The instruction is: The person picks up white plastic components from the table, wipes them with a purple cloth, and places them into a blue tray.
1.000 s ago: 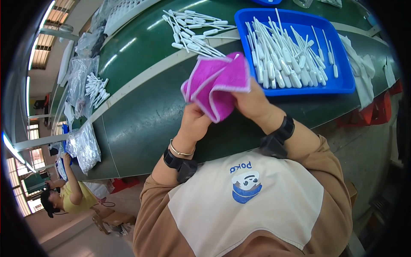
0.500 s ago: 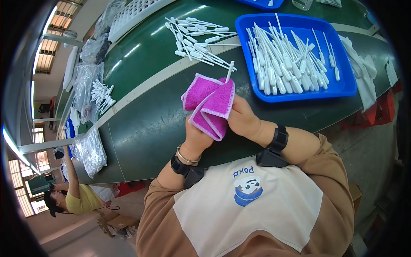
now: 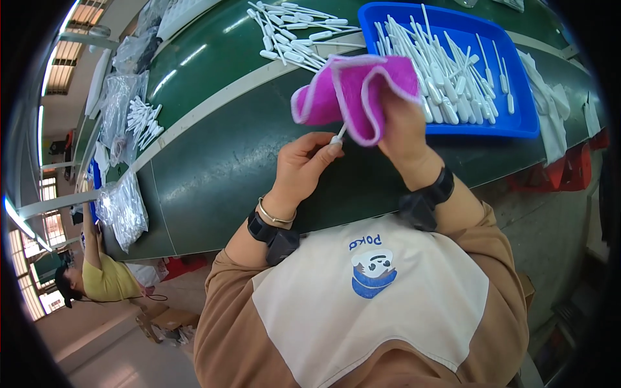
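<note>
Between thumb and fingers, my left hand (image 3: pixel 303 165) pinches the bulb end of a white plastic dropper pipette (image 3: pixel 337 138). Its thin stem runs up under a magenta cloth (image 3: pixel 352 90) with pale stitched edges. My right hand (image 3: pixel 404 129) grips that cloth from the right, its fingers mostly hidden behind the folds. Just beyond, a blue tray (image 3: pixel 479 129) holds a heap of white dropper pipettes (image 3: pixel 446 84). More loose pipettes (image 3: pixel 291 32) lie in a pile on the green work surface, left of the tray.
A pale strip (image 3: pixel 213 107) crosses the green bench (image 3: pixel 220 168). Clear plastic bags (image 3: pixel 123 213) and a smaller pipette pile (image 3: pixel 143 121) lie at the left. A white cloth (image 3: pixel 543 97) hangs by the tray's right side. Another person (image 3: pixel 100 271) in yellow is at the far left.
My hands have drawn apart. The right hand and cloth have moved up and right towards the tray, while the left hand now shows holding the pipette's bulb below the cloth.
</note>
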A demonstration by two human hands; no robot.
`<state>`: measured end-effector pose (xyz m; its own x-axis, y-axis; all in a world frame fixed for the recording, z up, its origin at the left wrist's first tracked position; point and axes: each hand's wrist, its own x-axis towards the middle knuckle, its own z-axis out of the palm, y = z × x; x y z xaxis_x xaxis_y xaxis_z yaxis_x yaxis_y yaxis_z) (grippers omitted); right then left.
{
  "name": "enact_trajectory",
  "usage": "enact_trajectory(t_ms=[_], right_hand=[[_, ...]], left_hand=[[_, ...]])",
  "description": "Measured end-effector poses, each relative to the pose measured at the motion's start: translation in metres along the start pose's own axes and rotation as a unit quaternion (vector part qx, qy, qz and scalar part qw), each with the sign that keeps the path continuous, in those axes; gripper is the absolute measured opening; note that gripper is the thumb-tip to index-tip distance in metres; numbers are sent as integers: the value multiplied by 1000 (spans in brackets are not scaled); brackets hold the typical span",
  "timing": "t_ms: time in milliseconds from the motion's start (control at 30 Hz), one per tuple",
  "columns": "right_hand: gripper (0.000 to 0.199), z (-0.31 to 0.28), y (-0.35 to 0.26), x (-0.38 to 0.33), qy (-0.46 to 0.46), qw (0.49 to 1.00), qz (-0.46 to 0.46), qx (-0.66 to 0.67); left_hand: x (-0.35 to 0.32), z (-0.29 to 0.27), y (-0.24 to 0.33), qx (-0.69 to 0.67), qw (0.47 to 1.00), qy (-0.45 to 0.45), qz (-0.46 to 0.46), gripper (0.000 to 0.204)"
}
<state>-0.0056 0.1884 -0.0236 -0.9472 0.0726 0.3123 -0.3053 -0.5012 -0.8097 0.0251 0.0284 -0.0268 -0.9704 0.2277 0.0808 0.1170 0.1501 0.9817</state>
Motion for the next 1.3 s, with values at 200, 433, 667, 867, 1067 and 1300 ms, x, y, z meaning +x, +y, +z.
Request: enact_trajectory(t_ms=[200,433,667,867,1067,1300], right_hand=[[26,12,-2,-6,-138,965,-29,-222],[24,4,-8,9,75,986,-7,151],[19,-7,-21,10,-39,958,16,-284],[21,-25,-25,12,-186,945,23,-269],[29,-5,0,6,43,999,5,-15],[29,6,-14,6,-102,985,137,-3]], left_hand=[[2,-7,7,-359,903,-110,-210,16],[2,-9,4,-393,859,-202,-260,24],[11,-22,1,199,960,34,195,24],[19,-53,-1,-248,950,-148,-115,20],[12,-25,-9,-528,790,-220,-222,21],[8,-20,-5,-470,867,-94,-136,20]])
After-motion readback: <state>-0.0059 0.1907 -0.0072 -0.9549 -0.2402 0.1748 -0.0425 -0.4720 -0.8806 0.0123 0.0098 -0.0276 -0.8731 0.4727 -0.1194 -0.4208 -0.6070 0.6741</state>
